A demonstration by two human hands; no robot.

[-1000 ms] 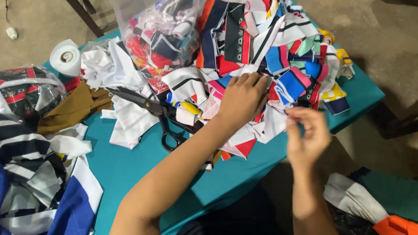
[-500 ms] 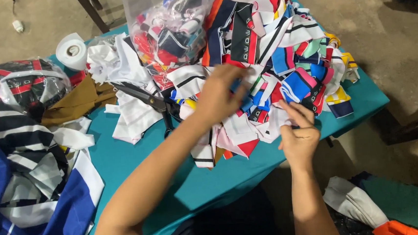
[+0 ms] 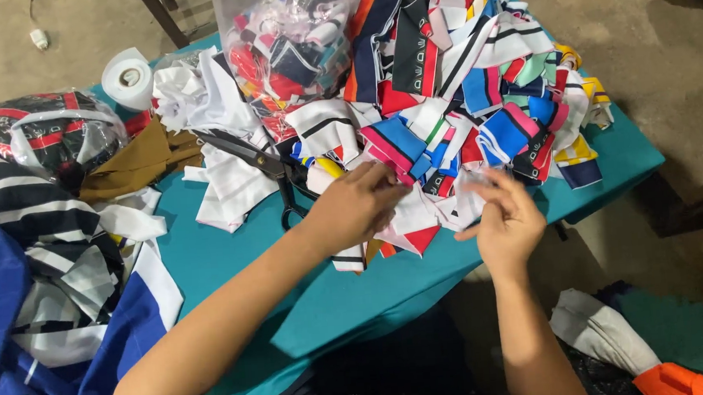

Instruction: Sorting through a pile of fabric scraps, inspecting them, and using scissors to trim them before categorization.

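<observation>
On the teal worktop [image 3: 358,296], near its front edge: a heap of small cut fabric pieces [image 3: 446,133], striped and in many colours, spreads from the middle to the far right corner.
Left hand [image 3: 356,205]: lies on the near fringe of the heap, its grip closed loosely on a pale scrap; what exactly it pinches I cannot tell.
Right hand [image 3: 506,224]: just beside the heap's front edge, fingers blurred and partly curled; whether its grip holds a piece I cannot tell.
Progress: judging by the heap, most pieces look unsorted; no separate tidy stack shows.
Scissors [image 3: 263,166]: black, lying closed just left of the left hand, untouched.
Clear bag [image 3: 291,37]: behind the heap, stuffed with more scraps.
Left side: folded striped cloth [image 3: 48,219], a brown cloth [image 3: 139,163], a white tape roll [image 3: 127,77].
</observation>
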